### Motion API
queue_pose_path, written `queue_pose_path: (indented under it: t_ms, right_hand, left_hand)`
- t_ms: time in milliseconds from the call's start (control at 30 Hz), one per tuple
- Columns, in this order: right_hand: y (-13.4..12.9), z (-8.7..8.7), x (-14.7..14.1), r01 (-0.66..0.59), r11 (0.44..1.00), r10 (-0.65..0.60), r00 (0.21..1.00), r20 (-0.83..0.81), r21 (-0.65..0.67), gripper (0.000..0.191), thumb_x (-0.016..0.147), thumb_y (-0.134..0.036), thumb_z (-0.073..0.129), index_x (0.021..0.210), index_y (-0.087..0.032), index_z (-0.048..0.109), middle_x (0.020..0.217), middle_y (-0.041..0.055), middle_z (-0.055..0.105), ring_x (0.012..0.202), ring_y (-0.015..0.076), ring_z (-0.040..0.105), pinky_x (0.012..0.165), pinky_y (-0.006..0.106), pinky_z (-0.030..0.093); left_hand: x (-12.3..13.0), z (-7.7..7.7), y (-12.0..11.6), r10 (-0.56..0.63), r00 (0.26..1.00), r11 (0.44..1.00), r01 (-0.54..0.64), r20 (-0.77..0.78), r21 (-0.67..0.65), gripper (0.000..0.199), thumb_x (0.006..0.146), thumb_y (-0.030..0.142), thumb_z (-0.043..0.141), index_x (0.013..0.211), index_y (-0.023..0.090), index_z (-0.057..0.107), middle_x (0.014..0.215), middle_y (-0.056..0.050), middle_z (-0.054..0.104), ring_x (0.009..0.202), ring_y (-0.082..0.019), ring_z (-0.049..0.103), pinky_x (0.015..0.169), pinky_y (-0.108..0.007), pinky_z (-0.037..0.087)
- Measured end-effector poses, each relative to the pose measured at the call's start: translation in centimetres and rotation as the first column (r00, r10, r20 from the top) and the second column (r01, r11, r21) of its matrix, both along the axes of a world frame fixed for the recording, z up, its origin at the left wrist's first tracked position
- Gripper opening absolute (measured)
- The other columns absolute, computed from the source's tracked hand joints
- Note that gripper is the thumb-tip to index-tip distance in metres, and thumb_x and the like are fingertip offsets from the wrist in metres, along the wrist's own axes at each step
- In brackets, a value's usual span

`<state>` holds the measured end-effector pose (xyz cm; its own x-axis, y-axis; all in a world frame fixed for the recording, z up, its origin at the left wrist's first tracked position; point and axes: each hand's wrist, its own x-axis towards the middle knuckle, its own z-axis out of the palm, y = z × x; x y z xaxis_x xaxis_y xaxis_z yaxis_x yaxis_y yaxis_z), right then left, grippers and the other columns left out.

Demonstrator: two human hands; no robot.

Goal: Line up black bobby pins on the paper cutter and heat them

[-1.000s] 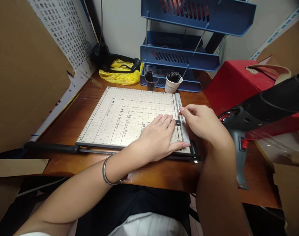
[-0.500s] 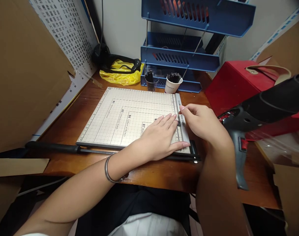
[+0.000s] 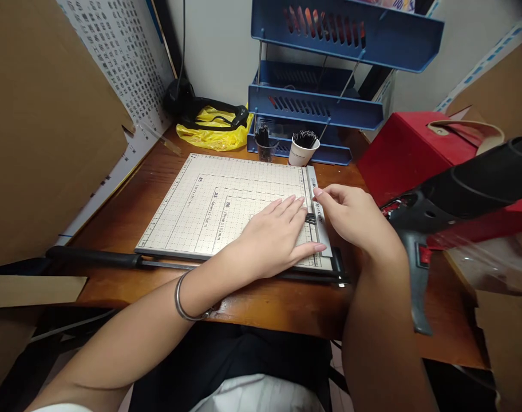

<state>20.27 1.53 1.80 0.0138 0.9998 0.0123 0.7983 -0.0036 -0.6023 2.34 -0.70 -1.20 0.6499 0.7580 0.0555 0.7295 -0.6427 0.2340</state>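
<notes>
My left hand lies flat, fingers outstretched, on the grid-printed board of a paper cutter. From beneath its fingertips a few thin black strips reach the cutter's metal edge ruler. Beside that ruler my right hand is closed, thumb and fingers pressed together at its right side; whatever they may hold is hidden. The cutter's black handle lies low along the front edge of the board, its blade arm partly covered by my left forearm.
Behind the cutter stand a clear cup and a white paper cup, both with thin black pieces, before blue tiered trays. A heat gun-like tool and a red box are at right. A yellow bag sits back left.
My left hand has slid slightly left, so more of the black strips shows between its fingertips and the ruler. The right hand stays almost in place.
</notes>
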Motion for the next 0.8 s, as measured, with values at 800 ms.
queue_pose_path:
  t_ms: [800]
  right_hand:
    - [-0.11, 0.35, -0.05, 0.009, 1.0, -0.009, 0.999, -0.031, 0.01, 0.04, 0.096, -0.053, 0.055, 0.085, -0.021, 0.075, 0.077, 0.0043, 0.072, 0.077, 0.0219, 0.061, 0.074, 0.035, 0.04]
  left_hand:
    - [-0.71, -0.57, 0.43, -0.033, 0.999, 0.997, 0.033, 0.0, 0.068, 0.079, 0.106, 0.066, 0.032, 0.155, 0.005, 0.045, 0.164, -0.017, 0.044, 0.155, -0.034, 0.037, 0.127, -0.047, 0.028]
